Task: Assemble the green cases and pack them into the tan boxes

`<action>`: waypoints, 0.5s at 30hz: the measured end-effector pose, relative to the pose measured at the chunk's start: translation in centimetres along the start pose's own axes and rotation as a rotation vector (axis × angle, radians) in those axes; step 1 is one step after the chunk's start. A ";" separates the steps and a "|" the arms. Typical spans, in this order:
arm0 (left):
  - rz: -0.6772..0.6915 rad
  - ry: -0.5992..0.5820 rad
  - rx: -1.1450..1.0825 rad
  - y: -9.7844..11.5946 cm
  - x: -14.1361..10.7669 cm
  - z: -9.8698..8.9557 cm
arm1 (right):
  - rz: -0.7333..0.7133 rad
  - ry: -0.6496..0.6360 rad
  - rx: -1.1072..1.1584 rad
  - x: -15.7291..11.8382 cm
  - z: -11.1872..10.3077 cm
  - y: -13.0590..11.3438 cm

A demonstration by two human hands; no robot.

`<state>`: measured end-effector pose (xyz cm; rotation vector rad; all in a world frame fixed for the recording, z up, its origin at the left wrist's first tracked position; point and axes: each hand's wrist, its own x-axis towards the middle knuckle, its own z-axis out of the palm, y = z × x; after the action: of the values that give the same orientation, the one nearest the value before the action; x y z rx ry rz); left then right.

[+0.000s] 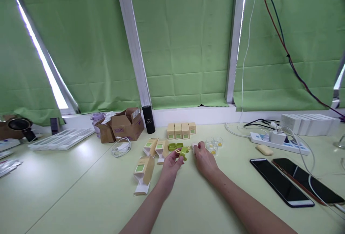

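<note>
My left hand (pixel 170 165) is closed on a small green plastic piece (pixel 183 152) with a pale yellow loop at its left end. Just behind it on the table sit small green square pieces (pixel 175 146). My right hand (pixel 205 160) reaches in from the right, its fingers pinched together at a small whitish thing (pixel 193 145) that I cannot make out. Clear round containers with yellow spots (pixel 212 149) lie beside and behind that hand. Left of my hands stand opened tan cartons with green labels (pixel 144 169), their white flaps hanging out.
Several closed tan boxes (pixel 178 132) stand in a row at the back. A black bottle (pixel 148 119), a cardboard box (pixel 126 126) and a white cable (pixel 121 148) are to the left. On the right lie two phones (pixel 281 182), a power strip (pixel 293 148) and white boxes (pixel 309 124).
</note>
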<state>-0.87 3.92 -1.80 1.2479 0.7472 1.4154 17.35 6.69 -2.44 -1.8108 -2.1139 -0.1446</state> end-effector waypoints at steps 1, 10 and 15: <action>-0.007 -0.005 -0.049 0.0 0.0 0.0 | 0.005 -0.005 -0.001 0.1 0.1 0.0; -0.099 -0.071 -0.368 0.6 -0.2 -0.4 | 0.037 0.023 0.088 0.3 0.6 0.3; -0.107 -0.107 -0.347 1.0 -0.2 -0.5 | 0.057 0.117 0.268 -0.4 0.6 0.5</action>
<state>-1.63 3.54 -1.09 0.9894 0.4642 1.3136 17.74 6.61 -3.21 -1.6609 -1.8981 0.0441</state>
